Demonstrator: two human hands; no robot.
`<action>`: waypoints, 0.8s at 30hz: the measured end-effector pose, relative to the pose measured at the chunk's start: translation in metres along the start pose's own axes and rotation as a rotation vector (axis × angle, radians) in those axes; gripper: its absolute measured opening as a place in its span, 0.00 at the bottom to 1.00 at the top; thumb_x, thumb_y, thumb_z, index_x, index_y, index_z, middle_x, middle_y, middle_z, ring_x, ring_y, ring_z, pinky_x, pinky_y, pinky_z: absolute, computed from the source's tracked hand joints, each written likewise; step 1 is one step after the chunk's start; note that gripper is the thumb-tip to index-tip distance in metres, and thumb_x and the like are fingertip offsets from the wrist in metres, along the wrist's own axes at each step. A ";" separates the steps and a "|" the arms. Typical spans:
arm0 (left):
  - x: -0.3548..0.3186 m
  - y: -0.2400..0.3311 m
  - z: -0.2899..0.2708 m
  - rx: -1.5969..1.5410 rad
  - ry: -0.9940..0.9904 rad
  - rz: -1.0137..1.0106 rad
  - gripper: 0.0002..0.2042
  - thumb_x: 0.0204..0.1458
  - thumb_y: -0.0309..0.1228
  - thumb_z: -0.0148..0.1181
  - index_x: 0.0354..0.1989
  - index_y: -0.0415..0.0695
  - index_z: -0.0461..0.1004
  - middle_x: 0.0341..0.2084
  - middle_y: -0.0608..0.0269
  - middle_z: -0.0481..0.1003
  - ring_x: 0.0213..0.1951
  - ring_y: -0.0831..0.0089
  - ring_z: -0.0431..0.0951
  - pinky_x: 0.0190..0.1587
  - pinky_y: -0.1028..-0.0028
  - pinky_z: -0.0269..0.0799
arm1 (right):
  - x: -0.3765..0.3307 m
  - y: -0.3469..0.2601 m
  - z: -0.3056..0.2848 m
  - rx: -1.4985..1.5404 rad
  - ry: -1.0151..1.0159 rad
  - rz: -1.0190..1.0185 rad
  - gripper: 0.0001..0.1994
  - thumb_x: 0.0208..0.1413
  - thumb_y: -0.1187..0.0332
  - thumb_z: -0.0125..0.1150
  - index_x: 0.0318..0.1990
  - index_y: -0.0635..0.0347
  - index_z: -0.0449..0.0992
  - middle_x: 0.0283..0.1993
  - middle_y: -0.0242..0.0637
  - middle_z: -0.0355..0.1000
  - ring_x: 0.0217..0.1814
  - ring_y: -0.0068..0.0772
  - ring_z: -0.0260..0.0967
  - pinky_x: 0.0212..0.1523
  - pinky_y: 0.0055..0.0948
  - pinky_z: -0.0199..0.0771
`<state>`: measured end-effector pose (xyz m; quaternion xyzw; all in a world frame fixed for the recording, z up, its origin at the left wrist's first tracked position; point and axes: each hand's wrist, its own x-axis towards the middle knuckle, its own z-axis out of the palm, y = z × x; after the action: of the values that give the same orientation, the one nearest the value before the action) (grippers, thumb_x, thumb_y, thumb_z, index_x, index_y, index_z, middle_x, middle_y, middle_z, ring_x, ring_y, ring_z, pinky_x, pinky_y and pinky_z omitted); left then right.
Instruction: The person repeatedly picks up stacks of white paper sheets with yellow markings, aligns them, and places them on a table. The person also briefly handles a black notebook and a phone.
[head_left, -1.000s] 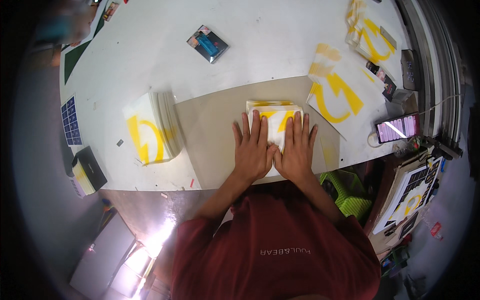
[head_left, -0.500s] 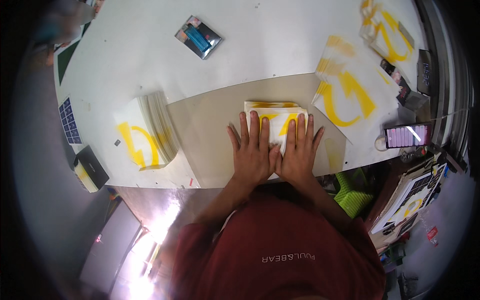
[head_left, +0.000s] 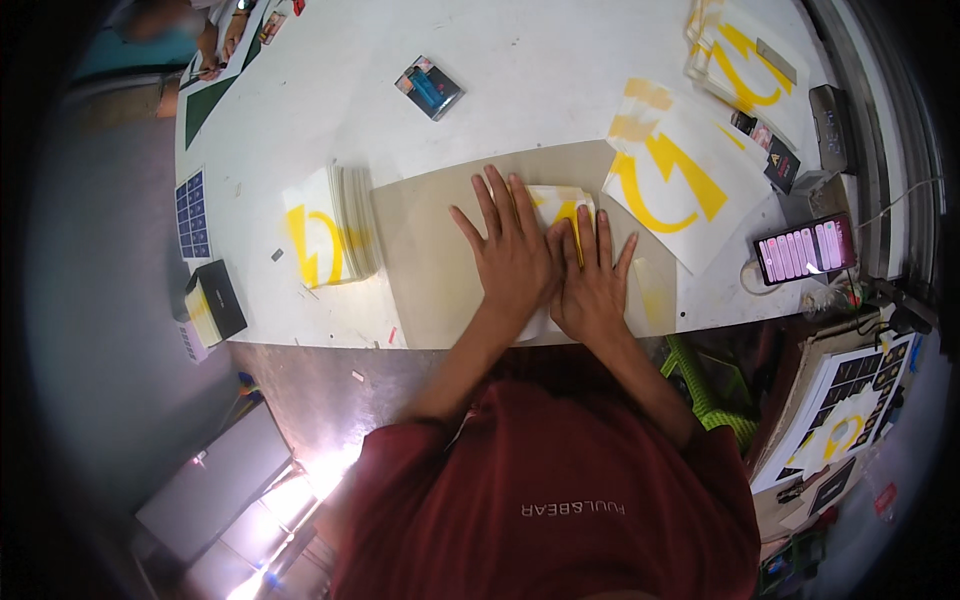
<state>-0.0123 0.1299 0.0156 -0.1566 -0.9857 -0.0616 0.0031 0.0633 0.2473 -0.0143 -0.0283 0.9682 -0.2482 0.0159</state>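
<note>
Both of my hands lie flat on a small pile of folded white papers with yellow print point(head_left: 562, 192), on a beige board point(head_left: 425, 250) at the table's near edge. My left hand point(head_left: 515, 245) has its fingers spread and covers the pile's left part. My right hand point(head_left: 592, 290) presses on the right part, fingers stretched out, its thumb side touching my left hand. Most of the pile is hidden under the hands. To the left stands a thick stack of similar folded papers point(head_left: 350, 215). Right of the board, flat white sheets with a yellow design point(head_left: 690, 190) are fanned out.
A small dark box with a blue lighter point(head_left: 430, 90) lies farther back. A lit phone point(head_left: 805, 248) and a dark digital clock point(head_left: 829, 128) are at the right. A black box point(head_left: 217, 300) sits at the left corner. A co-worker's hands point(head_left: 222, 45) show at far left.
My left hand has slid forward and left with its fingers spread wider. My right hand has shifted slightly, its thumb now against my left hand. The whole view has tilted a little.
</note>
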 end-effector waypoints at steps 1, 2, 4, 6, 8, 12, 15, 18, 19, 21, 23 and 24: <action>0.003 -0.007 0.009 0.009 -0.005 0.014 0.40 0.66 0.51 0.49 0.72 0.25 0.52 0.74 0.27 0.45 0.76 0.29 0.37 0.69 0.27 0.26 | -0.001 0.001 0.003 -0.001 0.000 -0.002 0.38 0.60 0.57 0.55 0.76 0.64 0.55 0.82 0.52 0.41 0.84 0.62 0.34 0.73 0.78 0.22; 0.001 -0.009 0.015 -0.019 0.002 0.014 0.40 0.66 0.50 0.48 0.73 0.25 0.50 0.74 0.27 0.44 0.76 0.29 0.36 0.69 0.28 0.26 | -0.002 0.002 0.003 0.004 0.023 -0.011 0.38 0.60 0.56 0.55 0.76 0.63 0.56 0.82 0.52 0.41 0.84 0.61 0.35 0.73 0.78 0.21; -0.003 -0.013 0.022 -0.080 0.006 0.012 0.40 0.66 0.50 0.47 0.74 0.26 0.48 0.75 0.28 0.42 0.76 0.30 0.36 0.70 0.29 0.26 | -0.005 0.004 0.007 0.011 0.060 -0.023 0.37 0.61 0.55 0.53 0.75 0.63 0.57 0.82 0.51 0.42 0.84 0.61 0.36 0.73 0.78 0.21; -0.005 -0.015 0.027 -0.140 -0.009 0.007 0.41 0.65 0.51 0.48 0.73 0.25 0.47 0.75 0.28 0.43 0.76 0.30 0.36 0.70 0.30 0.28 | -0.009 0.005 0.010 0.017 0.090 -0.028 0.36 0.62 0.55 0.52 0.75 0.62 0.57 0.82 0.50 0.42 0.84 0.61 0.36 0.73 0.77 0.21; -0.001 -0.017 0.031 -0.192 -0.022 0.001 0.42 0.65 0.51 0.48 0.73 0.25 0.47 0.74 0.28 0.44 0.76 0.30 0.36 0.71 0.30 0.29 | -0.006 0.006 0.006 0.016 0.092 -0.024 0.36 0.63 0.54 0.51 0.76 0.61 0.57 0.82 0.47 0.43 0.84 0.60 0.38 0.73 0.79 0.23; 0.009 -0.015 0.026 -0.121 -0.024 0.030 0.41 0.66 0.51 0.46 0.74 0.26 0.45 0.75 0.29 0.42 0.76 0.30 0.34 0.70 0.29 0.27 | -0.001 0.003 0.002 0.041 0.091 -0.005 0.35 0.63 0.54 0.51 0.75 0.58 0.59 0.82 0.42 0.45 0.83 0.58 0.41 0.72 0.81 0.28; 0.000 -0.008 0.014 0.084 -0.043 0.031 0.39 0.68 0.50 0.44 0.75 0.29 0.47 0.76 0.30 0.39 0.76 0.30 0.32 0.68 0.26 0.25 | -0.006 0.005 -0.005 0.034 0.093 0.005 0.34 0.63 0.54 0.51 0.75 0.58 0.60 0.82 0.42 0.46 0.83 0.56 0.42 0.72 0.81 0.29; -0.023 -0.004 0.002 0.155 -0.106 0.022 0.38 0.68 0.50 0.44 0.75 0.31 0.49 0.76 0.30 0.39 0.76 0.30 0.32 0.68 0.26 0.25 | -0.004 0.003 -0.010 0.038 0.119 0.011 0.33 0.63 0.55 0.51 0.74 0.58 0.61 0.82 0.41 0.46 0.82 0.55 0.43 0.72 0.80 0.32; -0.027 -0.002 0.004 0.133 -0.108 -0.011 0.37 0.68 0.49 0.44 0.75 0.31 0.49 0.76 0.29 0.39 0.76 0.30 0.33 0.68 0.26 0.25 | -0.005 0.004 -0.007 0.033 0.131 0.010 0.33 0.64 0.55 0.51 0.74 0.58 0.61 0.82 0.41 0.47 0.82 0.55 0.43 0.72 0.80 0.33; -0.029 -0.013 0.016 0.050 -0.060 0.026 0.37 0.68 0.49 0.44 0.75 0.31 0.49 0.76 0.29 0.38 0.76 0.29 0.33 0.69 0.26 0.25 | -0.007 0.005 -0.005 0.028 0.141 0.011 0.32 0.64 0.55 0.50 0.74 0.58 0.62 0.82 0.41 0.47 0.82 0.55 0.43 0.72 0.79 0.33; -0.029 -0.019 0.025 -0.042 -0.042 0.044 0.37 0.68 0.48 0.42 0.75 0.31 0.48 0.76 0.28 0.38 0.76 0.28 0.33 0.69 0.26 0.26 | -0.005 0.005 -0.007 0.027 0.127 0.000 0.32 0.64 0.55 0.50 0.73 0.58 0.62 0.82 0.41 0.47 0.82 0.55 0.43 0.73 0.79 0.33; -0.029 -0.020 0.028 -0.090 -0.047 0.052 0.37 0.69 0.49 0.41 0.75 0.31 0.47 0.76 0.28 0.37 0.76 0.27 0.33 0.69 0.26 0.27 | -0.003 0.007 -0.005 0.017 0.136 0.008 0.31 0.65 0.55 0.49 0.73 0.58 0.62 0.82 0.41 0.47 0.82 0.55 0.43 0.73 0.79 0.33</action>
<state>0.0091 0.1053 -0.0152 -0.1835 -0.9773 -0.1023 -0.0256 0.0661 0.2557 -0.0134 -0.0073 0.9650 -0.2575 -0.0486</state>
